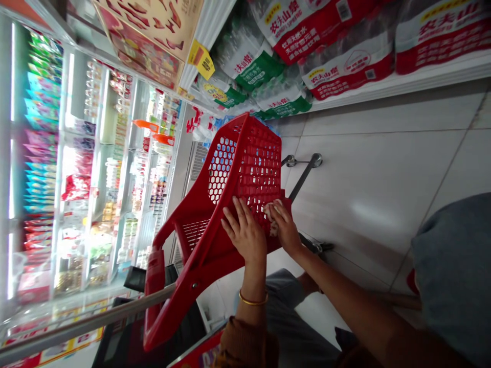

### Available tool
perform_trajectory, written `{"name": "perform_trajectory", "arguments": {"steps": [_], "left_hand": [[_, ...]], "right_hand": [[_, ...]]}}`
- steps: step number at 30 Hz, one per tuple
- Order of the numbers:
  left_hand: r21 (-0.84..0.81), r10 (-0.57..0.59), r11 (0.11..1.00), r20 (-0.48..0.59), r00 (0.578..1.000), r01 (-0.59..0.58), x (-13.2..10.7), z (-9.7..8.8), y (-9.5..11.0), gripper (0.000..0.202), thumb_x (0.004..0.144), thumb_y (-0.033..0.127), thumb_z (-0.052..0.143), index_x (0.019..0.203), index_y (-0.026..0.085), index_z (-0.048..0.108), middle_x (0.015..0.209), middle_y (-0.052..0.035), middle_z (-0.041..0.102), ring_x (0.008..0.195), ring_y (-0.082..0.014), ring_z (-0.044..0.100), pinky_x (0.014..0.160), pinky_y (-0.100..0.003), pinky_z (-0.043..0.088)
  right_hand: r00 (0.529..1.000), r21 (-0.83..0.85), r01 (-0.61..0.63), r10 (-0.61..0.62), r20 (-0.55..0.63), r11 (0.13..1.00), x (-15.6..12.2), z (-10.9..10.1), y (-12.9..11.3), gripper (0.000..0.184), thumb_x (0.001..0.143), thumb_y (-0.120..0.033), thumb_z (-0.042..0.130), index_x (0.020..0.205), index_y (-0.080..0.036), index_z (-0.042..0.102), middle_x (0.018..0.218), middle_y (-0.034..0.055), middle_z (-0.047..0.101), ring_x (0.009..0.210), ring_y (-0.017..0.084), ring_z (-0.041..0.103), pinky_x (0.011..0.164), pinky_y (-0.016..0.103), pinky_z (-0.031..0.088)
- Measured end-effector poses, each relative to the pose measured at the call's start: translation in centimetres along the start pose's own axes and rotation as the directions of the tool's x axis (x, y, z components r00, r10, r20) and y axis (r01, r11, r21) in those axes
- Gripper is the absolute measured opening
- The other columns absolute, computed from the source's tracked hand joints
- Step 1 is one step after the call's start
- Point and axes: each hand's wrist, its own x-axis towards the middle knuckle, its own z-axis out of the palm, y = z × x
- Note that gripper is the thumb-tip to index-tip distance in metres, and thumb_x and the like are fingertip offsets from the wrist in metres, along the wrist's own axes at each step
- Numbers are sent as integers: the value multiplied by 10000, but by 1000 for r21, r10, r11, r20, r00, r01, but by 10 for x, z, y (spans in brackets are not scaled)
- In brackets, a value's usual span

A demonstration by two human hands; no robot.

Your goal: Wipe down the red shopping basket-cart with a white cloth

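To the left of the red shopping cart point(220, 255) you have lit shelves point(95, 168) of packaged goods, on the cart's side your left hand point(248, 237) lies spread open, beside it your right hand point(286, 225) grips a crumpled pale cloth point(273, 229) against the cart, and bottle packs point(347, 66) line its right.

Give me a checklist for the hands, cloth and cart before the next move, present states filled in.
1. Left hand set on the red cart: ok, fingers spread on its side.
2. Cloth at the cart's side: ok, crumpled under the right hand.
3. Firm grip on the cloth: cannot tell, the fingers cover part of it.
4. Bracelet away from the mesh: ok, it sits on the left wrist.
5. Caster locked: cannot tell from this view.
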Motion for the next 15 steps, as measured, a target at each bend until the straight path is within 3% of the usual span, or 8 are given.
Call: {"name": "perform_trajectory", "arguments": {"steps": [6,10,15], "left_hand": [[40,53,998,28,998,-54,-3,1,1,539,978,222,362,1499,174,234,1569,-85,227,1476,-278,113,1196,-559,98],[50,66,996,35,997,-67,-4,1,1,529,972,222,381,1487,160,280,1564,-102,234,1474,-286,123,1192,-568,107],[50,60,997,35,998,-62,-5,4,2,530,966,192,373,1485,139,279,1562,-116,229,1472,-284,123,1190,-572,101]], "right_hand": [[985,2,103,-103,141,995,14,9,-26,517,994,-235,407,1475,-387,290,1566,-30,303,1464,190,221,1204,428,251],[979,-31,82,-75,191,996,10,5,-14,529,996,-208,388,1471,-412,275,1578,-44,268,1467,179,198,1197,439,250],[988,-54,4,4,157,999,-1,0,4,492,1004,-244,375,1462,-410,303,1573,-40,282,1463,185,216,1182,467,272]]}}
